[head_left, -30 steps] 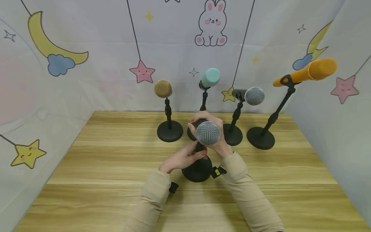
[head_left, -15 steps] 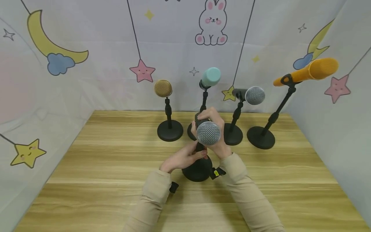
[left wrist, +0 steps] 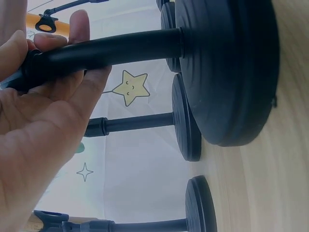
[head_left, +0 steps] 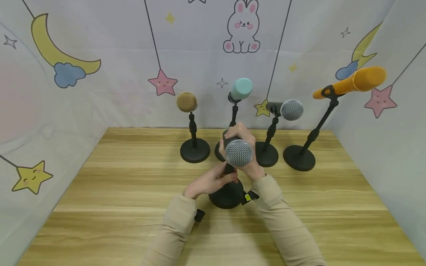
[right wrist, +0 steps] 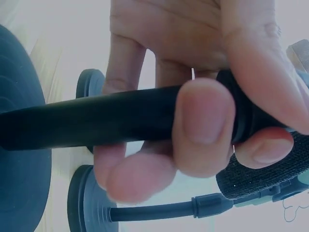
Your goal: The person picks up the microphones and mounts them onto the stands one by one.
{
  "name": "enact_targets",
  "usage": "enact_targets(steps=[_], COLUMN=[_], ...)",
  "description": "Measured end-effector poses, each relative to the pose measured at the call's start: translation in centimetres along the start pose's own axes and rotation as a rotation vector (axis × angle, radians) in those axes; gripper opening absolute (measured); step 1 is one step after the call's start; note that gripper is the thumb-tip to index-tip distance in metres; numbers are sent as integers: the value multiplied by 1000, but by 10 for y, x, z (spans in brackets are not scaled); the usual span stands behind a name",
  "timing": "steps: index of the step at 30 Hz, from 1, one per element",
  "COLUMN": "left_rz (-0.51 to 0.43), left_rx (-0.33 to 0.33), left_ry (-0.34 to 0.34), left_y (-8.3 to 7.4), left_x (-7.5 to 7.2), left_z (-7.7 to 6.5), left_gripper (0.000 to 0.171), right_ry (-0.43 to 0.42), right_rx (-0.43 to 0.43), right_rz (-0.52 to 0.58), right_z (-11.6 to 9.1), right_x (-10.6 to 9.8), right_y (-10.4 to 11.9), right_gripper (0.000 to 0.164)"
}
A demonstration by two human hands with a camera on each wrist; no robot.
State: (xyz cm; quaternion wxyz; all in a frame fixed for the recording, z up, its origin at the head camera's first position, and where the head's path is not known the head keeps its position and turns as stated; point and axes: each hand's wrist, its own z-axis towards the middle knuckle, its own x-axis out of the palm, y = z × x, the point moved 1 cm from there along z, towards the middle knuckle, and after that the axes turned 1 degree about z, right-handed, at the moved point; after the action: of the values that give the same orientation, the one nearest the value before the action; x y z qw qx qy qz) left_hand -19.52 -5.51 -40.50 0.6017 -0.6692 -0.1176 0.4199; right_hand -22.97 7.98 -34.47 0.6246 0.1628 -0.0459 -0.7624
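A black microphone with a silver mesh head (head_left: 239, 153) is mounted on a black stand, its mesh facing the head camera. The stand's round base (head_left: 226, 197) is at the middle of the table. My left hand (head_left: 208, 181) grips the stand's pole (left wrist: 130, 48) low down, thumb in front and fingers behind it. Higher up, my right hand (head_left: 247, 136) holds the microphone's dark handle from the right, its fingers curled over the top. The mesh head hides part of that grip in the head view. Curled fingers (right wrist: 203, 128) wrap the pole in the right wrist view.
Behind, in a row, stand a gold microphone (head_left: 186, 102), a mint one (head_left: 242, 88), a silver-headed one (head_left: 292, 110) and a tall orange one (head_left: 361, 79). The mint one's base is close behind my hands. A printed cloth (head_left: 126, 74) backs the wooden table (head_left: 119, 177).
My right hand's fingers have shifted on the handle and drawn back rightward, baring its dark rear end. The left hand, the stand and the microphone head stay in place.
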Motion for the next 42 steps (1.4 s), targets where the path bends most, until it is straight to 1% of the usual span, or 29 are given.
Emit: enact_targets(steps=[6, 13, 17, 19, 20, 24, 26, 28, 29, 33, 37, 38, 40, 42], left_rz=[3, 7, 7, 3, 2, -3, 1, 11, 16, 27, 24, 23, 15, 7], left_rx=[9, 20, 15, 11, 11, 16, 21, 24, 26, 26, 28, 31, 29, 24], left_ry=[3, 0, -2, -2, -3, 3, 4, 2, 1, -2, -1, -2, -4, -4], left_y=[-2, -1, -1, -1, -1, -1, 0, 1, 2, 2, 2, 1, 1, 2], left_x=[-1, 0, 1, 1, 1, 1, 1, 0, 0, 0, 0, 0, -1, -1], left_z=[-2, -2, -1, -2, -2, -3, -2, -2, -2, -2, -2, -2, -1, -2], left_gripper=[43, 45, 45, 45, 46, 47, 47, 46, 46, 45, 46, 47, 50, 55], right_ry=[-6, -20, -29, -30, -28, 3, 28, 53, 65, 93, 90, 87, 75, 64], right_rx=[15, 40, 64, 86, 101, 173, 201, 221, 227, 243, 260, 271, 292, 335], right_rz=[3, -16, -23, -17, -6, 58, 92, 111, 114, 103, 95, 93, 86, 85], right_z=[-2, -5, -7, -9, -9, -12, -14, -16, -17, -20, -28, -31, -37, -44], right_x=[0, 0, -1, -1, -1, -3, -4, -5, -6, -10, -14, -15, -18, -20], right_y=[0, 1, 2, 4, 5, 10, 12, 14, 14, 16, 17, 18, 18, 19], right_gripper=[17, 23, 18, 15, 16, 29, 31, 28, 29, 50, 60, 63, 62, 68])
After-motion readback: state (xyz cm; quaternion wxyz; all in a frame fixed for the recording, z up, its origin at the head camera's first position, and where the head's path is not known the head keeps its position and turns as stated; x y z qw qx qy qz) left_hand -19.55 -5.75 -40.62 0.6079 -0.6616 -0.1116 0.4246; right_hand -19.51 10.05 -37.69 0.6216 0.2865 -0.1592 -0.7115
